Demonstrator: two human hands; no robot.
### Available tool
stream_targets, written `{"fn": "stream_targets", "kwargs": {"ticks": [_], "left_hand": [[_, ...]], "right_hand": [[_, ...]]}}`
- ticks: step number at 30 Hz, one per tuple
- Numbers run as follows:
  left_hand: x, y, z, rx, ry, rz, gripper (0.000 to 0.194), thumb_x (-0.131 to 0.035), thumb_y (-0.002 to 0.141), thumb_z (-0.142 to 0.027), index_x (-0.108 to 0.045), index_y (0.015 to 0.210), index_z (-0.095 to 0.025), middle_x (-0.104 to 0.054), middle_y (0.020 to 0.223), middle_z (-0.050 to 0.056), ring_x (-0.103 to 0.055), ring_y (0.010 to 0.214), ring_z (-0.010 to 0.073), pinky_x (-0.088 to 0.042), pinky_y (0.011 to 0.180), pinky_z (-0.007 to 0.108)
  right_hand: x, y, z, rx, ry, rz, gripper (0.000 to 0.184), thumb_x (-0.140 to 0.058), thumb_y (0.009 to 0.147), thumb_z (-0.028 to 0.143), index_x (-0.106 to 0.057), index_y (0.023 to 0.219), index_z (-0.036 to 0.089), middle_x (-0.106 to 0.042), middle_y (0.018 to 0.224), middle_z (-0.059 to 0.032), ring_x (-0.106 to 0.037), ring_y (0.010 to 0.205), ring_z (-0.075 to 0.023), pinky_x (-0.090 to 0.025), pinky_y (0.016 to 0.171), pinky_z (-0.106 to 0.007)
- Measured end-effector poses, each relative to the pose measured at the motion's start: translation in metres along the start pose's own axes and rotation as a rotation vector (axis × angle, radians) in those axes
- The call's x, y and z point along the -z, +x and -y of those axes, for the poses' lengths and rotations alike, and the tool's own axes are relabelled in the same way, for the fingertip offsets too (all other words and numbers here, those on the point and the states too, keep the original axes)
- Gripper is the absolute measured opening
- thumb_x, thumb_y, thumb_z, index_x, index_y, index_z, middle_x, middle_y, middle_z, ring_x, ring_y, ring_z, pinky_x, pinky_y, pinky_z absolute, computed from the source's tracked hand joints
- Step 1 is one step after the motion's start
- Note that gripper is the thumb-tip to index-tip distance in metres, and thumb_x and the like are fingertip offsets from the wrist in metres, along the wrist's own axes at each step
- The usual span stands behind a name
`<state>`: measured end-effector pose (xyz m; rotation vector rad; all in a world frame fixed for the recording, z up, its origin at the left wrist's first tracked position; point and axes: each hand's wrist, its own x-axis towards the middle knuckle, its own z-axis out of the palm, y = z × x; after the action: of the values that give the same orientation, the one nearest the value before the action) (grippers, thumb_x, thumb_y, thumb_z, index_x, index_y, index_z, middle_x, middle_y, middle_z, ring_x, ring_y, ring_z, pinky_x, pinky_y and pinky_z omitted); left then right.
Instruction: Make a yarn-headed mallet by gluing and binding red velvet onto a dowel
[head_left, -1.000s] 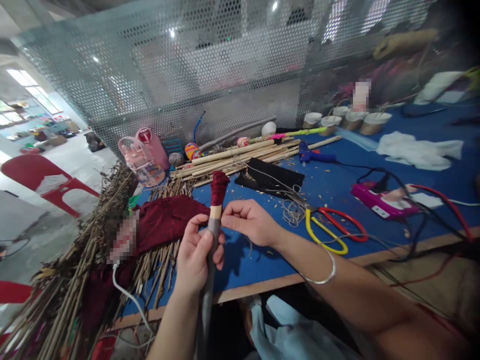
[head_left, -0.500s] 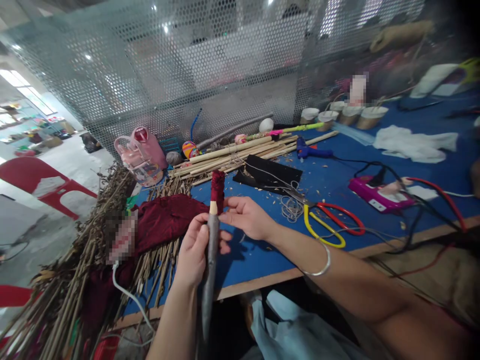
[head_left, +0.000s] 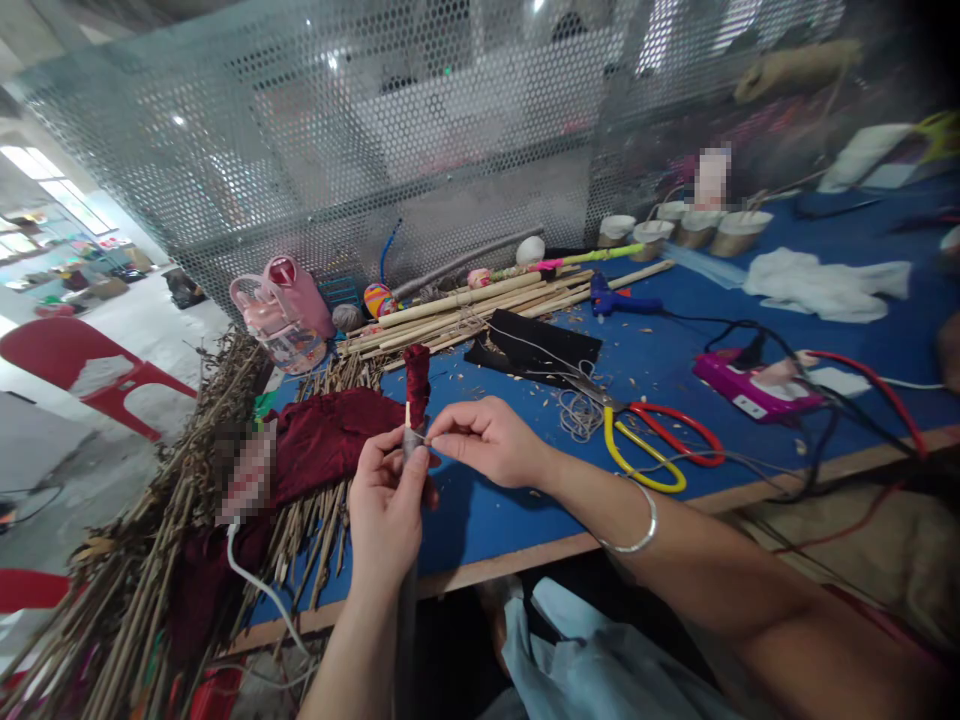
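My left hand (head_left: 390, 500) is closed around a grey-covered stick (head_left: 406, 620), held roughly upright in front of me. Dark red cloth (head_left: 418, 385) wraps its upper end, with a short strip of pale wood showing just below. Beside the stick, my right hand (head_left: 484, 440) pinches a thin grey string (head_left: 421, 437) that reaches to the stick at my left thumb. Part of the grip is hidden behind my fingers. A larger dark red cloth (head_left: 330, 435) lies to the left of my hands.
Scissors (head_left: 613, 408) with red and yellow handles lie to the right by tangled string (head_left: 581, 415). Behind are a black sheet (head_left: 536, 345), wooden sticks (head_left: 480, 305), a blue glue gun (head_left: 622, 300) and a purple power strip (head_left: 750, 390). Dry stalks (head_left: 142, 520) spread at left.
My right hand has come closer to the stick and now pinches the string there. My left thumb presses near the stick's top, and the stick has shifted slightly left.
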<state>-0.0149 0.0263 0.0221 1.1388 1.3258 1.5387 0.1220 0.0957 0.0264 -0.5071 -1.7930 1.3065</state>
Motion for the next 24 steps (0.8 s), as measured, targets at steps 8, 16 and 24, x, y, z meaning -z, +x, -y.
{"fn": "stream_targets", "kwargs": {"ticks": [8, 16, 24], "left_hand": [[-0.007, -0.004, 0.002, 0.015, 0.017, -0.019, 0.028, -0.067, 0.077, -0.031, -0.05, 0.095, -0.02, -0.056, 0.064, -0.007, -0.048, 0.041, 0.0043, -0.036, 0.038, 0.015], [-0.001, 0.0, 0.005, 0.035, -0.045, 0.056, 0.031, -0.067, 0.077, -0.033, -0.048, 0.097, -0.019, -0.06, 0.065, -0.005, -0.047, 0.039, 0.0053, -0.036, 0.035, 0.017], [0.002, 0.0, 0.006, 0.068, -0.089, 0.054, 0.035, -0.069, 0.075, -0.035, -0.048, 0.097, -0.019, -0.062, 0.065, -0.004, -0.047, 0.038, 0.0057, -0.037, 0.035, 0.017]], "right_hand": [[0.005, -0.001, 0.011, 0.057, -0.145, -0.144, 0.016, -0.056, 0.083, 0.025, -0.065, 0.077, 0.013, -0.058, 0.062, 0.001, -0.044, 0.051, -0.0067, -0.033, 0.048, -0.019], [0.004, 0.008, -0.005, -0.138, 0.128, -0.163, 0.018, -0.061, 0.077, 0.03, -0.059, 0.072, 0.013, -0.051, 0.058, 0.0036, -0.04, 0.052, -0.0066, -0.032, 0.051, -0.021], [-0.003, 0.009, -0.013, -0.27, 0.341, -0.066, 0.022, -0.067, 0.072, 0.035, -0.058, 0.072, 0.014, -0.042, 0.045, 0.0082, -0.033, 0.042, -0.0044, -0.025, 0.043, -0.019]]}}
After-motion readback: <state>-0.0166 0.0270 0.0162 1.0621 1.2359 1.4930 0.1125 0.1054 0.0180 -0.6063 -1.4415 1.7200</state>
